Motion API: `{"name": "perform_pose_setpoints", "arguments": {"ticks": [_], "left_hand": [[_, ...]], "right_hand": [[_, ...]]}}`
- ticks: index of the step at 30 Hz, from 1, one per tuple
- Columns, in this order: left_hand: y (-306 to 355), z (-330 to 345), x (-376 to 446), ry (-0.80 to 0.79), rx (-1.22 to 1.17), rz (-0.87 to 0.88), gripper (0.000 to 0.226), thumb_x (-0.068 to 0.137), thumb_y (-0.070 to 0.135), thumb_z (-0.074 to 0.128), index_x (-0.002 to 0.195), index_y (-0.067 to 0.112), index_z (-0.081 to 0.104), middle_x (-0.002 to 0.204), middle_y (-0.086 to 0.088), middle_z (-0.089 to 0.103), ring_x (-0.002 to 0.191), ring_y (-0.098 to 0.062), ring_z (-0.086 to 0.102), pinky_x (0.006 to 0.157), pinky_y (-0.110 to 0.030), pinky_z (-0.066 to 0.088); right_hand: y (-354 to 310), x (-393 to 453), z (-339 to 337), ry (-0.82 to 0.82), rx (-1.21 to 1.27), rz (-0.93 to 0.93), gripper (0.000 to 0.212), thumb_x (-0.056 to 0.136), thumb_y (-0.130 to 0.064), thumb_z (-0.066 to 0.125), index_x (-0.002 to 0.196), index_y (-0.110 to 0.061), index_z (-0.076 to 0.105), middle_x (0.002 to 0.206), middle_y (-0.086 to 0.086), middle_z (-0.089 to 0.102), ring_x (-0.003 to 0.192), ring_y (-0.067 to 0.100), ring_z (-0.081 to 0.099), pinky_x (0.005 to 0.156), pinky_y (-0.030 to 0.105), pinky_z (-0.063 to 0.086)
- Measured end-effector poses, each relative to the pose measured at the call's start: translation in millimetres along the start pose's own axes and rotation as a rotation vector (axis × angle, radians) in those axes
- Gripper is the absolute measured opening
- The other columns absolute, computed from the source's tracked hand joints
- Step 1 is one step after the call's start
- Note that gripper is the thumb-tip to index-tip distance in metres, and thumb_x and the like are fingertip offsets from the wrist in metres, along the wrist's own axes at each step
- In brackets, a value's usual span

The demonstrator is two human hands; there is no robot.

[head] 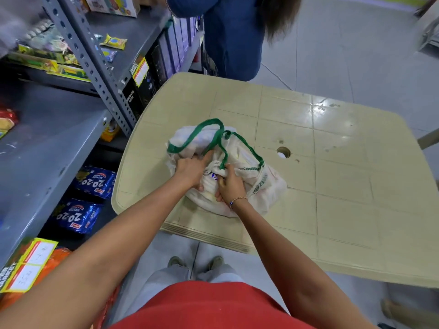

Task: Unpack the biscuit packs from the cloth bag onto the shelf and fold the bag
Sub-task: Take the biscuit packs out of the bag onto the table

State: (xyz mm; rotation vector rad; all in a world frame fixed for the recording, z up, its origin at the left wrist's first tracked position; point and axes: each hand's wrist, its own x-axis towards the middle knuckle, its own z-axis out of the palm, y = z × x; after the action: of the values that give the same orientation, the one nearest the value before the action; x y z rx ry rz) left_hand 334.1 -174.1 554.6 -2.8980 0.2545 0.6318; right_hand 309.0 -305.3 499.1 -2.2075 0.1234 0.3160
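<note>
A shop — grey metal shelving stocked with biscuit packs and price labels.

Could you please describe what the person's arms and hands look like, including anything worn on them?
Both forearms are bare, with no sleeves showing. The right hand has a thin beaded bracelet with a blue bead at its wrist. The left hand wears nothing that shows; no rings or gloves are visible.

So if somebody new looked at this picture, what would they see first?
Probably the white cloth bag with bright green handles, lying on the cream table right in the middle. The left hand and right hand both grip its cloth at the opening, where a bit of blue pack peeks out. On the grey shelf's lower level to the left sit shiny blue biscuit packs.
</note>
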Motion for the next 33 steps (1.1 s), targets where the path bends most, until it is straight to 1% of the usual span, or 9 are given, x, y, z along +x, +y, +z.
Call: {"name": "perform_pose_setpoints", "arguments": {"ticks": [4, 7, 10, 14, 18, 22, 27, 30, 33], "left_hand": [[6, -3, -2, -0.033, -0.049, -0.007, 0.110, 0.075, 0.041, 0.075, 0.150, 0.027, -0.004, 0.132, -0.014, 0.054, 0.117, -0.034, 0.056, 0.089, -0.043, 0.046], [8, -21, -16, 0.040, -0.115, -0.001, 0.064, 0.086, 0.045, 0.060, 0.141, 0.024, 0.034, 0.124, -0.011, 0.060, 0.112, -0.033, 0.057, 0.082, -0.037, 0.042], [23, -44, -38, 0.313, -0.199, -0.037, 0.029, 0.092, 0.038, 0.049, 0.108, 0.016, 0.060, 0.107, -0.010, 0.065, 0.098, -0.031, 0.062, 0.070, -0.032, 0.038], [69, -53, -64, 0.643, -0.606, 0.217, 0.023, 0.097, 0.030, 0.044, 0.092, 0.011, 0.057, 0.084, -0.005, 0.063, 0.068, -0.020, 0.057, 0.060, -0.033, 0.046], [89, -25, -62, 0.495, -0.832, 0.271, 0.016, 0.097, 0.018, 0.039, 0.101, 0.007, 0.050, 0.094, -0.012, 0.058, 0.077, -0.020, 0.051, 0.070, -0.040, 0.047], [88, 4, -51, 0.301, -0.564, 0.127, 0.064, 0.093, 0.022, 0.042, 0.147, 0.007, 0.013, 0.154, -0.020, 0.013, 0.142, -0.035, 0.013, 0.117, -0.050, 0.013], [34, -30, -23, 0.477, -0.488, -0.076, 0.073, 0.091, 0.029, 0.051, 0.148, 0.008, 0.012, 0.152, -0.025, 0.016, 0.142, -0.042, 0.013, 0.116, -0.052, 0.010], [-7, -46, -4, 0.352, -0.393, -0.093, 0.080, 0.081, 0.033, 0.064, 0.145, 0.011, 0.020, 0.147, -0.025, 0.026, 0.137, -0.042, 0.022, 0.114, -0.051, 0.020], [-31, -48, 4, 0.059, -0.362, -0.060, 0.091, 0.075, 0.035, 0.070, 0.146, 0.014, 0.018, 0.149, -0.025, 0.025, 0.138, -0.041, 0.022, 0.111, -0.049, 0.026]], "right_hand": [[0, 5, -6, 0.059, 0.068, 0.023, 0.016, 0.087, -0.013, 0.041, 0.099, -0.017, 0.050, 0.066, 0.017, 0.066, 0.045, 0.032, 0.062, 0.044, 0.047, 0.054], [-6, -4, -23, 0.211, 0.071, -0.023, 0.012, 0.084, -0.022, 0.044, 0.086, -0.018, 0.056, 0.059, 0.010, 0.064, 0.049, 0.027, 0.061, 0.052, 0.042, 0.053], [-13, -16, -50, 0.461, 0.066, -0.073, 0.022, 0.081, -0.032, 0.046, 0.085, -0.014, 0.058, 0.065, 0.004, 0.060, 0.064, 0.023, 0.054, 0.060, 0.032, 0.043], [-21, -22, -74, 0.551, 0.243, -0.091, 0.019, 0.078, -0.027, 0.053, 0.089, -0.012, 0.058, 0.069, 0.000, 0.062, 0.066, 0.016, 0.058, 0.064, 0.025, 0.046], [-21, -21, -95, 0.522, 0.383, -0.174, 0.009, 0.081, -0.008, 0.061, 0.089, -0.012, 0.061, 0.068, -0.015, 0.056, 0.059, -0.007, 0.053, 0.060, 0.007, 0.039], [-32, -19, -93, 0.519, 0.431, -0.299, 0.019, 0.083, -0.011, 0.060, 0.101, -0.012, 0.054, 0.092, -0.012, 0.060, 0.086, -0.001, 0.057, 0.080, 0.019, 0.045], [-34, -14, -59, 0.443, -0.028, -0.340, 0.020, 0.088, -0.014, 0.047, 0.103, 0.000, 0.050, 0.099, 0.012, 0.057, 0.095, 0.032, 0.056, 0.081, 0.040, 0.044], [-26, -10, -57, 0.227, -0.384, -0.200, 0.036, 0.079, -0.017, 0.036, 0.103, -0.009, 0.063, 0.107, 0.020, 0.066, 0.105, 0.037, 0.058, 0.083, 0.040, 0.045], [-23, -8, -70, 0.164, -0.452, 0.004, 0.053, 0.079, -0.011, 0.050, 0.133, -0.013, 0.047, 0.135, 0.017, 0.053, 0.126, 0.032, 0.047, 0.103, 0.039, 0.039]]}}
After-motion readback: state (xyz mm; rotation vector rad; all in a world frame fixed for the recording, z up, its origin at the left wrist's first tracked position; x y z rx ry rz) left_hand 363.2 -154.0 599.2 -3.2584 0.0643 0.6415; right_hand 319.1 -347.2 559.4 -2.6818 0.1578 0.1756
